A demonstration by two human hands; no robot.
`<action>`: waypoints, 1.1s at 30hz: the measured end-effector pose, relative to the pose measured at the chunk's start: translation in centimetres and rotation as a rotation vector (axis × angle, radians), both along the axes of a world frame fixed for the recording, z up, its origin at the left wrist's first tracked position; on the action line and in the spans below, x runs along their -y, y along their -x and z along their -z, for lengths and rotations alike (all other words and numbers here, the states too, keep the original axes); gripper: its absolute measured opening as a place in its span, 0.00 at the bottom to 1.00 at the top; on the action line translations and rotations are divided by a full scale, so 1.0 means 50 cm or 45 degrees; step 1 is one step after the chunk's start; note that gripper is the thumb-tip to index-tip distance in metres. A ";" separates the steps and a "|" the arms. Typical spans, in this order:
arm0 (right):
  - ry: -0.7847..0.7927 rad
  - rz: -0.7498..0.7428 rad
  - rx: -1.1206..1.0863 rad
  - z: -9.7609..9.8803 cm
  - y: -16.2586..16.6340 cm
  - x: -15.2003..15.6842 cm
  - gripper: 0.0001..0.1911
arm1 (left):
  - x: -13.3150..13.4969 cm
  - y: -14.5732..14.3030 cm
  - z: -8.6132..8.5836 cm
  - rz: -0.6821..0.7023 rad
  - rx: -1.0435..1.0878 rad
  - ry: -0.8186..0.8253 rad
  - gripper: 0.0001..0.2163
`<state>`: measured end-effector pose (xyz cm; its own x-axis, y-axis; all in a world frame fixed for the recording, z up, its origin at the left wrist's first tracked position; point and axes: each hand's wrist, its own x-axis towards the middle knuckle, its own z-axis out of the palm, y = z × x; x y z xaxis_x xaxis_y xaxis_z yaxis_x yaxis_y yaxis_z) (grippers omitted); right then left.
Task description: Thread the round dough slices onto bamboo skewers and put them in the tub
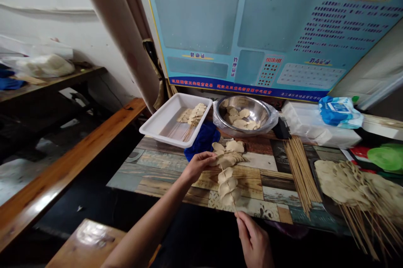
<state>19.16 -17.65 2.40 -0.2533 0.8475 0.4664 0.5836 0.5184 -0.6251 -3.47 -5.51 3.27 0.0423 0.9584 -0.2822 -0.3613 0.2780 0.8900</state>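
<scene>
My right hand [254,238] pinches the lower end of a thin wooden skewer [234,206], which points up and away from me. Several pale beige, flat slices [228,186] are threaded along it in a row. At the skewer's upper tip, my left hand [200,165] has its fingers closed on another pale slice [220,160]. Just beyond lies a small pile of loose slices [234,147] on the patterned tabletop. Part of that pile is hidden behind my left fingers and the slice they hold.
A white tray [147,127] holds filled skewers, beside a blue cloth [204,138]. Slices lie in a steel bowl [262,110]. Bare skewers [302,175] lie to the right, near a heap of filled skewers [349,184]. A wooden bench [78,150] stands at left.
</scene>
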 end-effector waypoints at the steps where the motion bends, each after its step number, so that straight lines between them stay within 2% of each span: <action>1: 0.005 -0.005 -0.003 -0.002 0.002 0.000 0.18 | 0.001 -0.003 -0.003 -0.007 0.062 0.019 0.17; 4: 0.017 -0.010 0.002 -0.006 0.007 -0.002 0.18 | 0.003 -0.009 -0.011 -0.014 0.157 0.031 0.17; 7: 0.017 -0.006 0.010 -0.004 0.008 -0.002 0.18 | 0.005 -0.011 -0.017 0.001 0.120 -0.011 0.16; 13: 0.026 0.033 0.036 0.004 0.010 -0.002 0.19 | 0.022 -0.019 -0.022 0.048 -0.340 -0.276 0.14; 15: 0.034 0.039 0.035 0.006 0.010 -0.002 0.19 | 0.027 -0.026 -0.021 0.048 -0.406 -0.318 0.14; 19: 0.017 0.031 0.047 0.008 0.004 -0.003 0.18 | 0.028 -0.030 -0.027 -0.027 -0.142 -0.167 0.16; 26: -0.073 0.012 0.082 0.022 -0.007 -0.007 0.19 | 0.031 -0.021 -0.049 0.084 0.238 0.091 0.18; 29: -0.096 0.048 0.090 0.024 -0.001 -0.008 0.21 | 0.037 -0.028 -0.044 0.061 0.232 0.073 0.17; 33: -0.118 0.070 0.121 0.016 0.007 -0.006 0.21 | 0.044 -0.043 -0.037 -0.032 0.053 -0.100 0.16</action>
<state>18.80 -17.35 1.59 -0.2543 0.8157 0.5195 0.6671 0.5369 -0.5164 -1.30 -7.70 5.12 0.0283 0.9785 -0.2043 -0.4045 0.1981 0.8928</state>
